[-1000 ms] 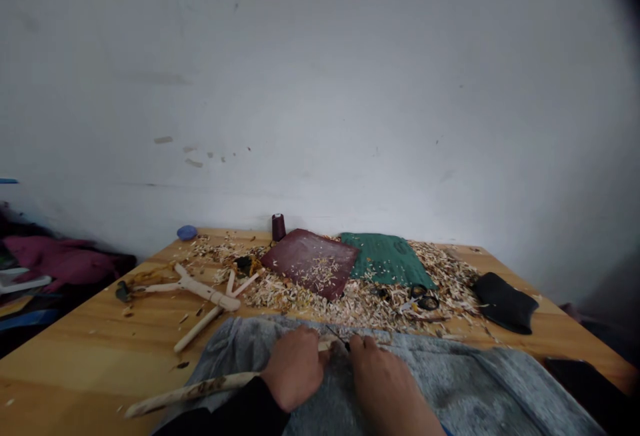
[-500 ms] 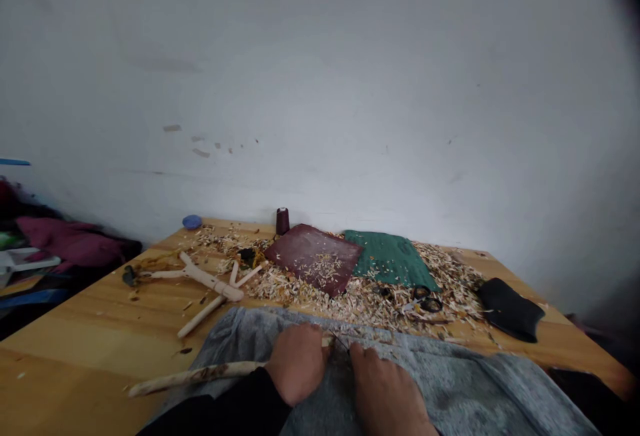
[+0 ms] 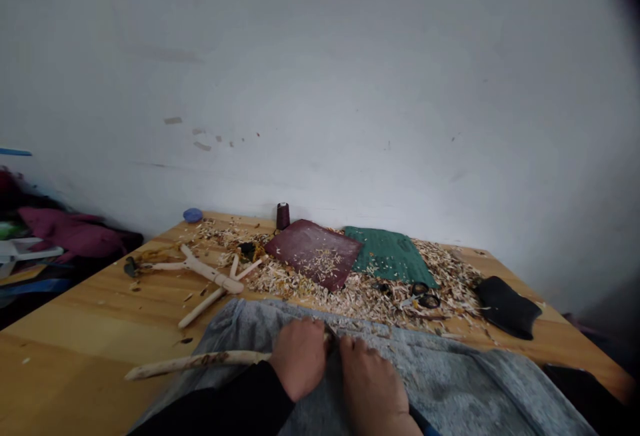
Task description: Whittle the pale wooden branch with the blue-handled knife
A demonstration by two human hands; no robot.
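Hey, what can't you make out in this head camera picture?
All in the head view:
Stick: the part under the left hand is hidden by that hand.
Small dark tool: blurred, its full shape hidden by the right hand.
Scissors: blade tips lost among wood shavings.
Gray cloth: cut off by the bottom edge.
Dark flat thing: too shadowed to identify.
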